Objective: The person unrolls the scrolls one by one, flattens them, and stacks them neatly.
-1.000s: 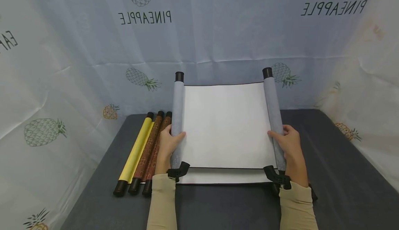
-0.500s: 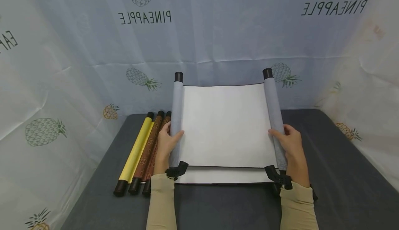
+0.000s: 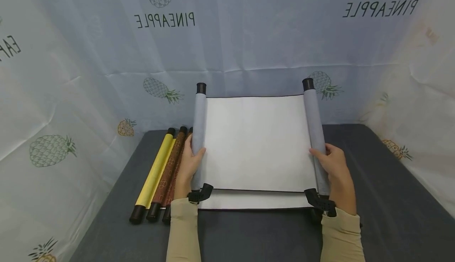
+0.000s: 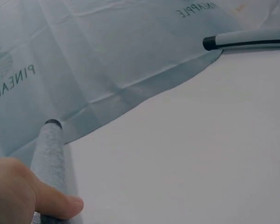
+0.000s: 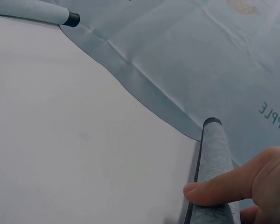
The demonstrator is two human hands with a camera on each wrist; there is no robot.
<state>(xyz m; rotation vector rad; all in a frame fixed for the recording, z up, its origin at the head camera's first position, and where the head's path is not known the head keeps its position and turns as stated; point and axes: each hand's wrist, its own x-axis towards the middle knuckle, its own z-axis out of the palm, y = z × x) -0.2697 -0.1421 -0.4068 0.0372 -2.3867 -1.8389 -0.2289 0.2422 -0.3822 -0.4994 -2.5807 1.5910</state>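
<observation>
A blank white scroll [image 3: 257, 141] is held open above the grey table [image 3: 387, 199], tilted up toward the backdrop. My left hand [image 3: 191, 163] grips its left grey roller [image 3: 199, 131], thumb across the front [image 4: 56, 203]. My right hand [image 3: 332, 167] grips the right grey roller [image 3: 314, 131], thumb laid over it [image 5: 214, 189]. Both rollers end in black caps. The white sheet [image 4: 191, 149] [image 5: 79, 135] fills most of each wrist view, with the opposite roller at the far corner.
Three rolled scrolls lie side by side at the table's left: one yellow [image 3: 154, 173] and two brown patterned [image 3: 170, 173]. A second white sheet [image 3: 256, 201] lies flat under the held scroll. A pineapple-print cloth backdrop [image 3: 106, 57] encloses the table on three sides.
The two rollers have moved slightly further apart, the left one drifting left and the right one right, so the white sheet shows a little wider. Both hands keep their grip.
</observation>
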